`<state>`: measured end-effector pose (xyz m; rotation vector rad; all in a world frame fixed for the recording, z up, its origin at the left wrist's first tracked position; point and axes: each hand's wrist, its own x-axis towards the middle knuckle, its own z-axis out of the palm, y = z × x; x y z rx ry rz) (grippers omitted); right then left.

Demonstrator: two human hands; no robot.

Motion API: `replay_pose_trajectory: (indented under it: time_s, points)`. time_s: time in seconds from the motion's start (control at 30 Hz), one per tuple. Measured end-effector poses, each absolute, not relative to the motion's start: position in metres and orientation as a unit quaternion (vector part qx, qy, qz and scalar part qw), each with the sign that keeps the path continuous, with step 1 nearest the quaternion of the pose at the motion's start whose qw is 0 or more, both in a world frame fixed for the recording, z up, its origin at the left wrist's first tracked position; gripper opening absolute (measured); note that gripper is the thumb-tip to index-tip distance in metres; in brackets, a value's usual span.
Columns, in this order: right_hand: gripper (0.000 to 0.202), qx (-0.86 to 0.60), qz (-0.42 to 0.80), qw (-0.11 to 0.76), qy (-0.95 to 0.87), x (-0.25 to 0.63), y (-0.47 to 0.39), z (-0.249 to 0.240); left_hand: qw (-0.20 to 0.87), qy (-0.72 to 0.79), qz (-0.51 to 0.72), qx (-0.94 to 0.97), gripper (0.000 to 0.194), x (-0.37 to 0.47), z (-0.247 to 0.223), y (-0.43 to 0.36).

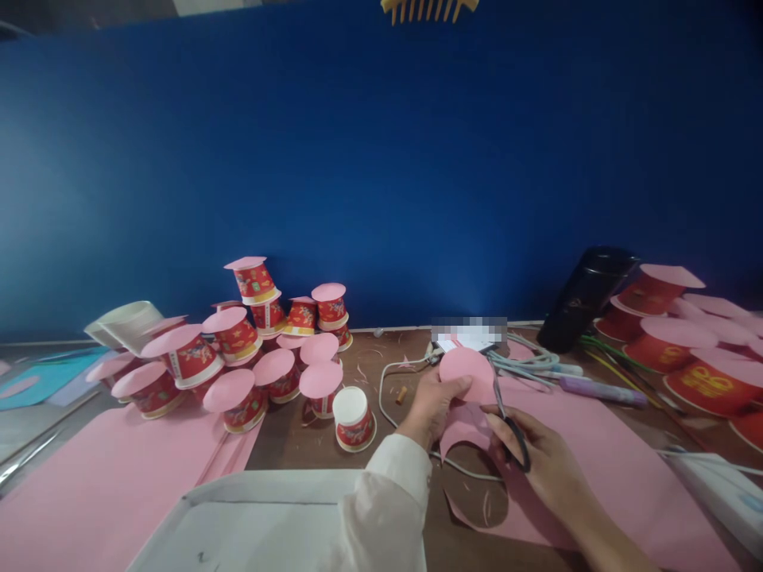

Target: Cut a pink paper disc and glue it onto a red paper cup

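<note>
In the head view my left hand [430,403] pinches a round piece of pink paper [468,375] by its lower left edge. My right hand [532,451] is closed around the dark handles of a pair of scissors [523,446], whose blades point up along the right edge of the circle. Below the circle hangs a strip of pink paper with a curved cut-out [468,427]. To the left of my hands an upside-down red paper cup [354,427] with a white base stands on the brown table [286,449].
Red paper cups topped with pink discs [230,391] are grouped and stacked at the left. More such cups [709,377] stand at the right, beside a black bottle [587,298]. Pink sheets [602,445], a white tray [262,524], cables [530,361] and a purple marker [602,389] surround my hands.
</note>
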<state>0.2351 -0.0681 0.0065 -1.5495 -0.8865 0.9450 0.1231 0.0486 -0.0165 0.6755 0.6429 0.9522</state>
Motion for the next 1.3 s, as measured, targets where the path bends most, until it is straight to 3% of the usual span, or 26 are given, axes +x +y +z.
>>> replay_pose_trajectory:
  time_s: [0.43, 0.93, 1.3]
  points:
    - [0.041, -0.679, 0.370, 0.504, -0.385, 0.2378, -0.0674, 0.0064, 0.792, 0.307, 0.446, 0.283, 0.074, 0.1226, -0.0121, 0.0479]
    - [0.044, -0.676, 0.375, 0.490, -0.403, 0.2395, -0.0673, 0.0014, 0.789, 0.315, 0.451, 0.273, 0.066, 0.1232, -0.0129, 0.0493]
    - [0.022, -0.652, 0.367, 0.512, -0.421, 0.2400, -0.0660, 0.0057, 0.778, 0.326, 0.442, 0.305, 0.069, 0.1230, -0.0189, 0.0507]
